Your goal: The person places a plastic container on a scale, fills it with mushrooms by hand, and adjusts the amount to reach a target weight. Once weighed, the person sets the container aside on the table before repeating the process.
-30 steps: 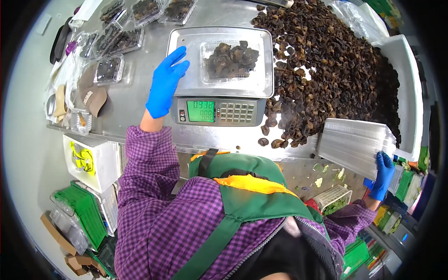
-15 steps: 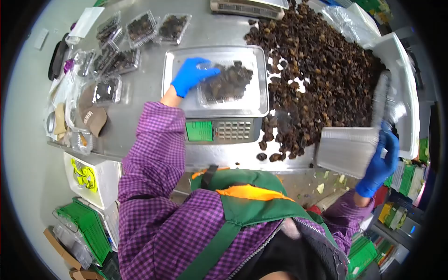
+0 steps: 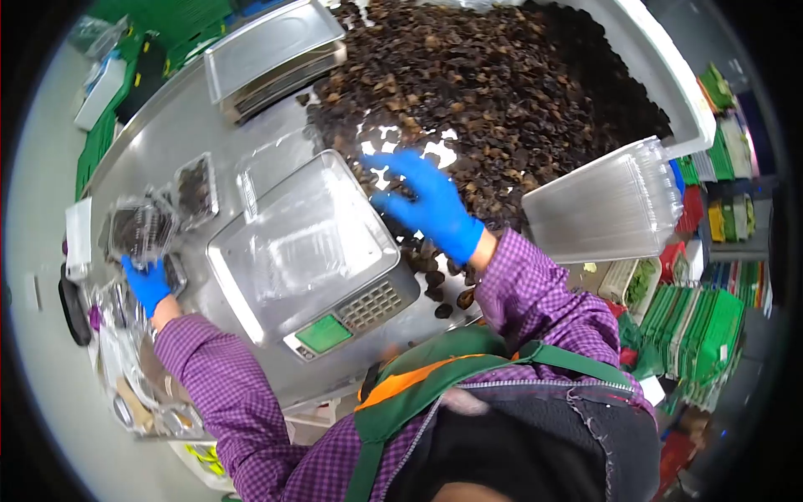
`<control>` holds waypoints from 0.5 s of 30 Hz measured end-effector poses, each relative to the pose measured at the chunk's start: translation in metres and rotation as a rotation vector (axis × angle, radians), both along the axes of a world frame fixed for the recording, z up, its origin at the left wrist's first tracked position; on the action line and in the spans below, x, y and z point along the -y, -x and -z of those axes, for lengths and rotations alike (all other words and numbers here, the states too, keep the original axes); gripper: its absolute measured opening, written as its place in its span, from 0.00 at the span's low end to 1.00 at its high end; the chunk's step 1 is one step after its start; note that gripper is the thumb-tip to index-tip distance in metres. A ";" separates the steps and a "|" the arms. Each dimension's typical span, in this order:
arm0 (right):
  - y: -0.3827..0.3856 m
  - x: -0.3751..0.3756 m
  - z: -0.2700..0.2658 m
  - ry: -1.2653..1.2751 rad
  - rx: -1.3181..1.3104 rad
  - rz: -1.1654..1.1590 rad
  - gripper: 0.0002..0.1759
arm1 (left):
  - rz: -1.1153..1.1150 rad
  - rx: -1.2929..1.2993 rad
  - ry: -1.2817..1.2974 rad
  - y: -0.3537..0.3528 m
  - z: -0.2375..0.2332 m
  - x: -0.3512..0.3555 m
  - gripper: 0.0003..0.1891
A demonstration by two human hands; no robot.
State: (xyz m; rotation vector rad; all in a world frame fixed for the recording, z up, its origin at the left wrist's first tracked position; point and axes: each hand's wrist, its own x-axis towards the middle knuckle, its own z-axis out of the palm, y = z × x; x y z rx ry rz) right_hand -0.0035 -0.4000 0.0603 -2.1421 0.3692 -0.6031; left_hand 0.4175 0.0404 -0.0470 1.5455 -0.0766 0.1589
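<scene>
My left hand (image 3: 146, 284), in a blue glove, is at the near edge of a filled clear container (image 3: 142, 230) on the left of the steel table, its fingers closed on it. My right hand (image 3: 431, 209), also gloved, hangs with fingers spread and nothing in it, beside the dark dried pieces (image 3: 468, 84). Between the hands stands a digital scale (image 3: 364, 309) with a green display. On its metal tray (image 3: 244, 289) lies a clear plastic container (image 3: 301, 251) with no dark pieces in it.
Another scale (image 3: 280, 54) stands at the back. A stack of clear containers (image 3: 598, 205) leans at the right, by the white bin wall (image 3: 669, 75). One more filled container (image 3: 197, 191) sits beyond my left hand.
The filled container has left the scale tray. My left hand has moved left, and my right hand has come from the container stack to beside the scale. The view has turned.
</scene>
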 end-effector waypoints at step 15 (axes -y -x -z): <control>-0.020 0.212 0.182 0.152 -0.667 0.802 0.40 | 0.358 -0.190 -0.244 0.242 -0.072 0.149 0.28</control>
